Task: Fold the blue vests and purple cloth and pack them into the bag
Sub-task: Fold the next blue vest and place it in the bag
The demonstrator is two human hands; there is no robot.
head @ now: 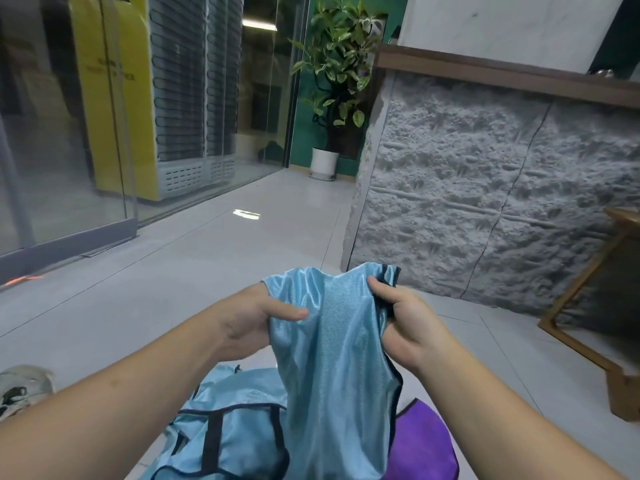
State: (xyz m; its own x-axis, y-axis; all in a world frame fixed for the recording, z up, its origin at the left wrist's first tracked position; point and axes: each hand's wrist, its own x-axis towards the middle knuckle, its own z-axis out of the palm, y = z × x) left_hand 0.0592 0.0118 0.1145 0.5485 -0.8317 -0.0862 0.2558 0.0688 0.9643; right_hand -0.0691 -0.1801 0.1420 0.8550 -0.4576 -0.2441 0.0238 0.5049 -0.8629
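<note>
A shiny light-blue vest [332, 358] with dark trim hangs in front of me, held up by its top edge. My left hand [256, 317] grips its left side, thumb over the fabric. My right hand [401, 317] grips its right side at the dark trim. Below it, more blue vest fabric with black trim [221, 431] lies bunched on the floor. A purple cloth [422, 445] lies to the right of that, partly hidden by the hanging vest. No bag shows that I can tell apart from the fabric.
Grey tiled floor [173, 289] spreads ahead. A rough grey stone-faced counter [485, 188] stands at right, with a wooden frame [588, 323] beside it. A glass wall [69, 133] runs along the left, a potted plant [332, 98] at the back, a shoe [20, 386] at the far left.
</note>
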